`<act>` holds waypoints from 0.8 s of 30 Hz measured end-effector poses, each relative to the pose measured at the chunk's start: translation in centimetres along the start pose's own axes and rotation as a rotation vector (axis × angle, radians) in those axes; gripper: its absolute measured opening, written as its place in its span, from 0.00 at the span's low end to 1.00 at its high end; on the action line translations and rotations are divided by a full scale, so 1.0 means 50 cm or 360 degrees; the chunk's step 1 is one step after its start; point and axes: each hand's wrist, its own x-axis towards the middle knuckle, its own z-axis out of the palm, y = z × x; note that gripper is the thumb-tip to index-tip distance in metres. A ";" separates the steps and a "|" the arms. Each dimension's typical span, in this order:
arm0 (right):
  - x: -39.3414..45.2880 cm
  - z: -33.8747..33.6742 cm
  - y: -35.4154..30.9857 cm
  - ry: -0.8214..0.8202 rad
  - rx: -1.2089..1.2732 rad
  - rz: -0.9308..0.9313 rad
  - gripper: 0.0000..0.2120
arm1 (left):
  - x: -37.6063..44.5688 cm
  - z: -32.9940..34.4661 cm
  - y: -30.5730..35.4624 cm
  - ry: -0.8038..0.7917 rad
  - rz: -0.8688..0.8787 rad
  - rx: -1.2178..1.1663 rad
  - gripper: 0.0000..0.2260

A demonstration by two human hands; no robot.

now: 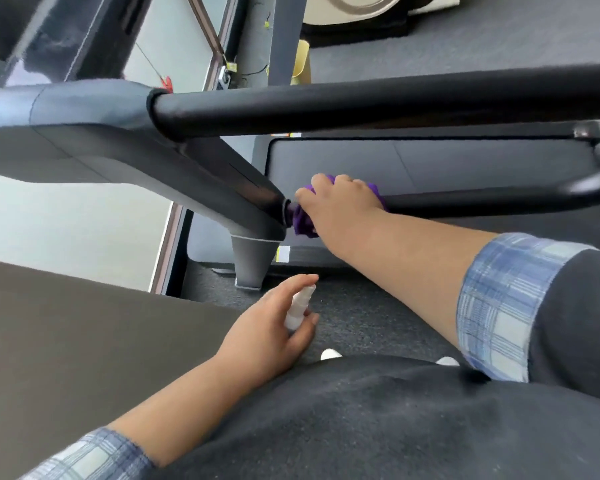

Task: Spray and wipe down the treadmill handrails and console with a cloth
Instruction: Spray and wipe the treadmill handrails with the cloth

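From the head camera, the right hand (340, 202) is clenched around a bunched purple cloth (303, 225), pressing it onto the near handrail (482, 200) right where that black bar meets the grey arm of the treadmill frame (201, 174). The left hand (274, 323) hangs lower, over the dark carpet (361, 313), grasping a small white spray bottle (299, 308) with its nozzle end pointing up and away from the body; it is well apart from the rail and not aimed at anything just now. I judge the job to be partway: wiping of the near handrail is under way at its inner end, and nothing shows whether the rest of that bar is already clean. The far handrail (378, 103) runs untouched by either hand, and the console is mostly out of the picture, so both likely remain. As for containers, the spray bottle is the only one, and the wrapping fingers plus its opaque white body hide how much liquid it holds.
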 end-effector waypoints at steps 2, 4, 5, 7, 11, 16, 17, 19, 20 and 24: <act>-0.036 0.003 0.039 0.0018 -0.0024 0.0028 0.27 | 0.039 0.008 0.025 -0.0073 0.0115 -0.0010 0.26; -0.076 0.003 0.088 0.0026 -0.0065 0.0107 0.29 | 0.073 0.018 0.054 -0.0139 0.0221 -0.0021 0.25; -0.098 0.002 0.113 0.0030 -0.0085 0.0156 0.29 | 0.088 0.023 0.068 -0.0163 0.0278 -0.0021 0.24; -0.142 -0.003 0.160 0.0026 -0.0115 0.0254 0.29 | 0.110 0.032 0.092 -0.0191 0.0388 -0.0025 0.22; -0.200 -0.054 0.215 -0.0014 -0.0124 0.0432 0.24 | 0.137 0.040 0.118 -0.0168 0.0520 -0.0097 0.23; -0.223 -0.130 0.255 0.0043 -0.0522 0.0467 0.10 | 0.157 0.046 0.145 -0.0167 0.0648 -0.0137 0.27; -0.227 -0.138 0.267 0.0019 -0.0635 0.0470 0.09 | 0.160 0.050 0.152 -0.0167 0.0670 -0.0138 0.28; -0.237 -0.137 0.300 -0.0129 -0.0721 0.0510 0.08 | 0.164 0.057 0.159 -0.0168 0.0685 -0.0155 0.28; -0.240 -0.133 0.318 -0.0209 -0.0751 0.0501 0.11 | 0.165 0.061 0.163 -0.0172 0.0689 -0.0170 0.28; -0.261 -0.084 0.342 -0.0108 -0.0626 0.0535 0.13 | 0.164 0.067 0.164 -0.0162 0.0692 -0.0214 0.28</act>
